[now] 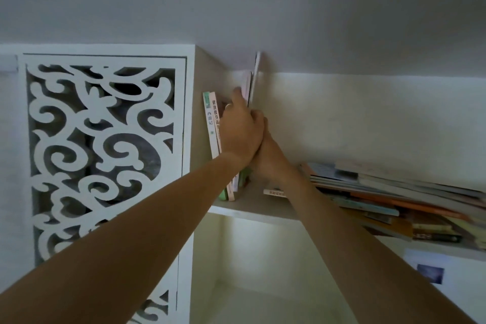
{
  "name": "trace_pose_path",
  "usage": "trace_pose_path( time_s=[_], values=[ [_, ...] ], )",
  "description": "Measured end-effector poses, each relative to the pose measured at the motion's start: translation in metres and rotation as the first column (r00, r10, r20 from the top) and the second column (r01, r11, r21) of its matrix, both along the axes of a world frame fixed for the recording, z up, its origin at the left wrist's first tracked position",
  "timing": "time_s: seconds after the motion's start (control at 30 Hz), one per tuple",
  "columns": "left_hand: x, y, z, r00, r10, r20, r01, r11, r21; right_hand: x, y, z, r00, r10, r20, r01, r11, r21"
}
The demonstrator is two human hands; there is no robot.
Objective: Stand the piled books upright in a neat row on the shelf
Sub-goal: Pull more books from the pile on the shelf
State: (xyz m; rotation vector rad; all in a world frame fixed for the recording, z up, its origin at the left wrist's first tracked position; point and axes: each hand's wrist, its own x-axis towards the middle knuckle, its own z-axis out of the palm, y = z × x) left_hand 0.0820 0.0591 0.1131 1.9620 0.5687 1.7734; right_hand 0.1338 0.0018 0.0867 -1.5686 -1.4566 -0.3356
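Several books stand upright at the left end of the white shelf [252,209], among them a white-spined book [211,126] with dark characters. A tall thin book [255,76] rises above the others at the right of the row. My left hand [240,129] presses flat against the row, fingers reaching up to the tall book. My right hand [265,163] sits just behind and under the left wrist, mostly hidden; what it holds is unclear. A slanting pile of books [389,197] lies flat on the shelf to the right.
A white cabinet door with carved scroll openwork [102,144] stands left of the shelf. Below the shelf board is another compartment [249,271]. A small photo card [430,273] hangs on the wall at lower right. The ceiling is close above.
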Motion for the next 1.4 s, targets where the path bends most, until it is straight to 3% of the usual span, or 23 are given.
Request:
trace_pose_path(
  time_s=[0.1,0.23,0.3,0.37,0.43,0.5,0.6,0.8,0.9,1.0,1.2,1.33,1.4],
  values=[
    [-0.001,0.005,-0.021,0.999,-0.009,0.045,0.011,0.999,-0.040,0.004,0.007,-0.017,0.984,-0.110,0.141,0.123,0.989,-0.087],
    [0.004,0.009,-0.043,0.991,0.039,-0.132,-0.037,0.999,0.019,0.011,0.004,-0.034,0.985,-0.108,0.132,0.144,0.940,-0.308],
    [0.003,0.009,-0.048,0.969,0.195,-0.149,-0.169,0.971,0.171,0.010,0.000,-0.042,0.971,-0.138,0.198,0.211,0.884,-0.417],
    [0.004,0.023,-0.055,0.874,0.444,-0.200,-0.321,0.834,0.448,0.005,-0.002,-0.048,0.901,-0.224,0.372,0.389,0.796,-0.464],
    [-0.005,0.033,-0.056,0.839,0.521,-0.155,-0.339,0.724,0.601,-0.003,-0.008,-0.045,0.789,-0.274,0.550,0.562,0.684,-0.466],
    [-0.016,0.040,-0.053,0.888,0.456,-0.066,-0.320,0.714,0.623,-0.009,-0.019,-0.035,0.838,-0.192,0.511,0.488,0.681,-0.546],
    [-0.023,0.047,-0.060,0.897,0.424,-0.121,-0.220,0.669,0.710,-0.009,-0.031,-0.024,0.940,-0.056,0.336,0.269,0.727,-0.631],
    [-0.018,0.062,-0.098,0.877,0.450,-0.169,-0.189,0.647,0.739,-0.004,-0.020,-0.047,0.969,-0.133,0.206,0.202,0.909,-0.365],
    [-0.019,0.063,-0.096,0.870,0.478,-0.125,-0.226,0.610,0.760,0.002,-0.017,-0.044,0.974,-0.096,0.205,0.179,0.883,-0.434],
    [-0.017,0.061,-0.097,0.889,0.445,-0.110,-0.227,0.635,0.738,0.010,-0.015,-0.039,0.981,-0.091,0.170,0.165,0.855,-0.492],
    [-0.009,0.060,-0.101,0.835,0.527,-0.158,-0.261,0.632,0.729,0.013,-0.012,-0.050,0.962,-0.149,0.229,0.235,0.880,-0.413],
    [-0.007,0.053,-0.103,0.737,0.648,-0.193,-0.339,0.601,0.724,-0.003,-0.020,-0.055,0.878,-0.299,0.374,0.424,0.849,-0.317],
    [-0.002,0.042,-0.099,0.769,0.621,-0.152,-0.379,0.634,0.674,-0.015,-0.030,-0.052,0.836,-0.338,0.433,0.479,0.834,-0.273]
  ],
)
